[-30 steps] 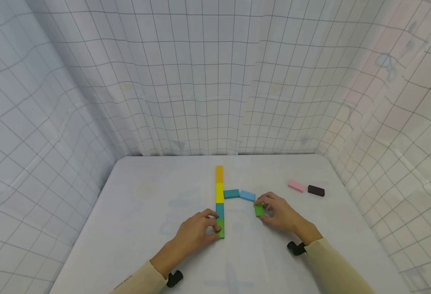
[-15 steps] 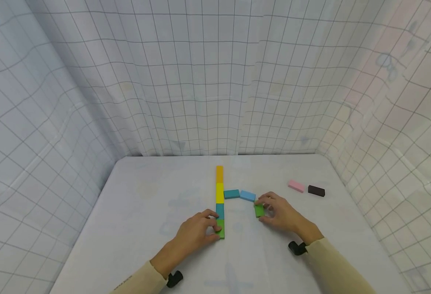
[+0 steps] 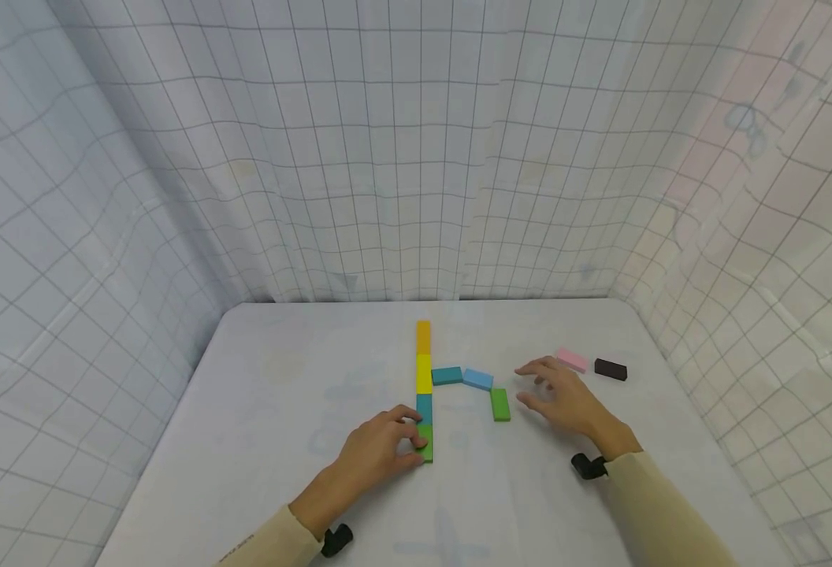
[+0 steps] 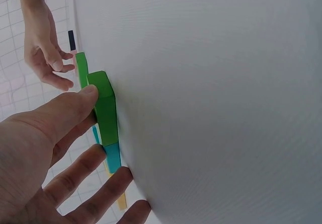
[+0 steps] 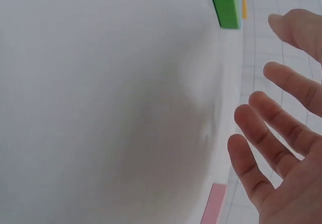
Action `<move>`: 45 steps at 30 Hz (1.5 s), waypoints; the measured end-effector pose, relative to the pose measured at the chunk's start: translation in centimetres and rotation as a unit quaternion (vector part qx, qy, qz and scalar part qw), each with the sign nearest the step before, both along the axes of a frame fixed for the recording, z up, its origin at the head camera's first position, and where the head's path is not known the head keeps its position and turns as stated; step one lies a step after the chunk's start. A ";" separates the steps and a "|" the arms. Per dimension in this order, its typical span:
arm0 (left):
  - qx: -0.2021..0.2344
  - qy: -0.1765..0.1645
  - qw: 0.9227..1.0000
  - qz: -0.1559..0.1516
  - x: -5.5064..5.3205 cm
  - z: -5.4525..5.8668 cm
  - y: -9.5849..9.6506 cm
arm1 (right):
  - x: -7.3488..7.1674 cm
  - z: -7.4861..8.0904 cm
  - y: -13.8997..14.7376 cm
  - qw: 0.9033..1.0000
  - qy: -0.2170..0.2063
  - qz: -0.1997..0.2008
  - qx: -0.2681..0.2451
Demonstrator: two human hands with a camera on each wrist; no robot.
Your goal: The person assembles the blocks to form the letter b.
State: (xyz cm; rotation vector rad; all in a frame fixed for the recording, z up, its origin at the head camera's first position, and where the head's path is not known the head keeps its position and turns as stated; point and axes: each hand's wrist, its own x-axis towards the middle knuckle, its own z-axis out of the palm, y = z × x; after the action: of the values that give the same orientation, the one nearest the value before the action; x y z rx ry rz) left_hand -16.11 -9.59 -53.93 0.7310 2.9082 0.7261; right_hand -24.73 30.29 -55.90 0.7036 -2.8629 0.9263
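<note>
In the head view, a straight column of blocks has an orange block (image 3: 424,336) at the far end. A yellow block (image 3: 424,373), a teal block (image 3: 425,408) and a green block (image 3: 427,453) follow toward the near end. My left hand (image 3: 380,445) holds that green block between thumb and index finger. From the yellow block a second teal block (image 3: 447,376), a light blue block (image 3: 477,379) and another green block (image 3: 500,405) curve right. My right hand (image 3: 561,398) hovers just right of this last green block, fingers apart, holding nothing.
A pink block (image 3: 572,360) lies beyond the right hand, with a black block (image 3: 611,369) to its right. The blocks lie on a white-covered table (image 3: 281,378). Gridded white curtains (image 3: 388,157) enclose the back and both sides.
My right hand has let go of the green block at the end of the curve and moved away to the right. The left hand and the blocks have stayed in place.
</note>
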 end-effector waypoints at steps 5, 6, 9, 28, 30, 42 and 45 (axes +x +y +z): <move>-0.002 -0.005 1.000 0.001 -0.1 -0.3 0.0 | -0.5 0.0 1.2 0.999 0.011 -0.033 0.000; -0.002 -0.004 1.000 0.000 -0.1 -0.3 0.0 | -0.6 0.1 1.5 0.999 0.012 -0.042 0.001; 0.000 -0.002 1.000 -0.001 -0.2 -0.3 0.0 | -0.9 0.5 2.4 0.997 0.027 -0.066 0.006; 0.005 0.003 1.000 -0.003 -0.7 -0.2 0.0 | -2.4 0.7 5.5 0.989 -0.034 -0.140 0.033; 0.008 0.005 1.000 -0.003 -0.7 -0.1 0.0 | -2.6 0.6 5.6 0.988 -0.040 -0.143 0.034; 0.015 -0.003 1.000 -0.005 -0.2 0.4 -0.2 | -2.6 -0.8 5.5 0.986 -0.031 -0.156 0.043; 0.016 -0.008 1.000 -0.007 -0.1 0.4 -0.2 | -2.4 -0.9 5.2 0.986 -0.030 -0.156 0.042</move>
State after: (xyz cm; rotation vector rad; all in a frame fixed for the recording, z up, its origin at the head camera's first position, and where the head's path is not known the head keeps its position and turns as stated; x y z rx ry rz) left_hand -16.22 -9.80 -53.50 0.7442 2.8816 0.7763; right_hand -27.17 35.50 -56.78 0.2209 -2.9575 0.7975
